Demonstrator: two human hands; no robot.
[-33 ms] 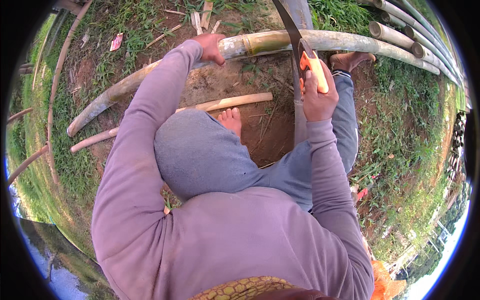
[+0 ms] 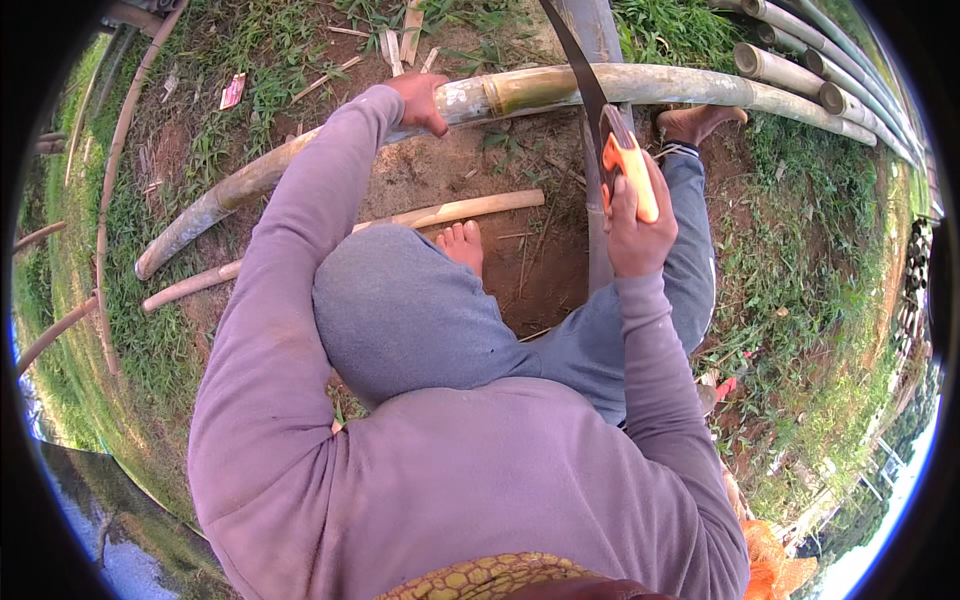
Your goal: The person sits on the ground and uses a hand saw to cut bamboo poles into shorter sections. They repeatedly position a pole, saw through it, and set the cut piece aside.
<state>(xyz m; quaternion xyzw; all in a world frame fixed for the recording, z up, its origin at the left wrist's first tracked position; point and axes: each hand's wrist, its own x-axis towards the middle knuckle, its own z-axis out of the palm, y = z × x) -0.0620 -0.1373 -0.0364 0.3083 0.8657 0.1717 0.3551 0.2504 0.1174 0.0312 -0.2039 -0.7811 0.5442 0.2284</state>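
Bamboo (image 2: 530,90) lies clasped under left grip (image 2: 420,102), ahead of right grip (image 2: 641,235) holding a saw (image 2: 631,170).

Bamboo pole (image 2: 530,92): long, round, tan-yellow with whitish-grey patches, a node ring left of the blade and a darker greenish-brown stretch just right of that ring. Runs crosswise through the upper view, bowed by the lens; left end lowest. Handsaw (image 2: 593,90): dark, tapering blade, orange handle with dark parts. Blade crosses the pole right of the node, tip pointing away, handle on the near side. Cut depth can't be told.
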